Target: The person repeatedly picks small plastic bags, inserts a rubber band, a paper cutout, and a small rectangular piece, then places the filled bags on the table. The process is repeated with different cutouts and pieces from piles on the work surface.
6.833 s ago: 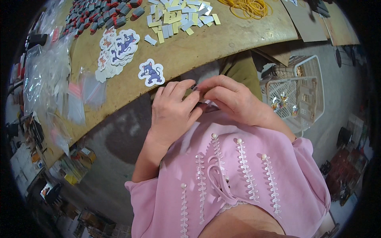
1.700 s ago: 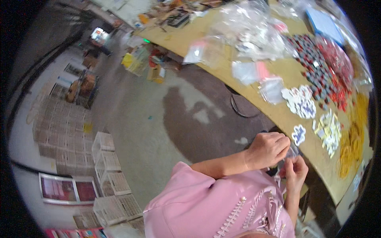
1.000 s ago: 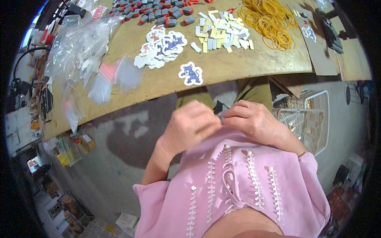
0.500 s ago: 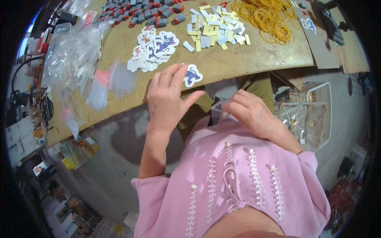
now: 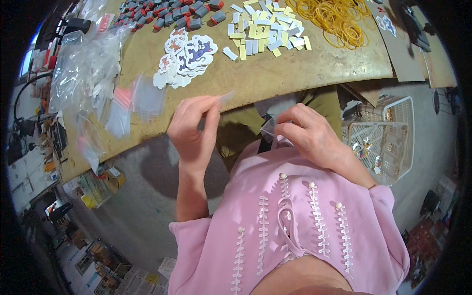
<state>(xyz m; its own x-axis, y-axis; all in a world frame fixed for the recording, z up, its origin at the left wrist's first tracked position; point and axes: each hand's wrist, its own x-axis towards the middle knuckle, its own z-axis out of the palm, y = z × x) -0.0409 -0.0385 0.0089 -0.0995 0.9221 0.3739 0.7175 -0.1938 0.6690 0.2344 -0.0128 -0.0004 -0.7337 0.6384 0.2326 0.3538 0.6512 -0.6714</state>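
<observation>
the left hand [image 5: 194, 129] is pinching a small flat piece [image 5: 225, 98], seemingly one of the die-cut stickers seen edge-on, between the thumb and the first fingertips, just at the near edge of the wooden table [image 5: 275, 78]. the right hand [image 5: 307, 135] is holding a small clear plastic bag [image 5: 271, 129] a little below that same table edge, in front of the pink blouse [image 5: 295, 231], with its fingers bent around the bag's mouth; i cannot tell if the mouth is already opened. the two hands are near to each other but not touching. judging from this, the step in hand is the bringing of one sticker to the bag, so the piece is lifted but not yet inside. the next move is probably asking for the right fingers to keep the bag mouth open while the left hand is turning the piece flat and sliding it in, without bending it. farther on the table from the near edge, the stack of white and purple stickers [image 5: 187, 55] is lying, with yellow and grey paper strips [image 5: 265, 30] beside it and a heap of yellow rubber bands [image 5: 339, 19] toward the far right corner. a row of red and grey small parts [image 5: 167, 14] is lying at the far side, and loose clear bags [image 5: 93, 73] are covering the left end. a white plastic basket [image 5: 388, 132] is standing on the floor, off the table's right end.
</observation>
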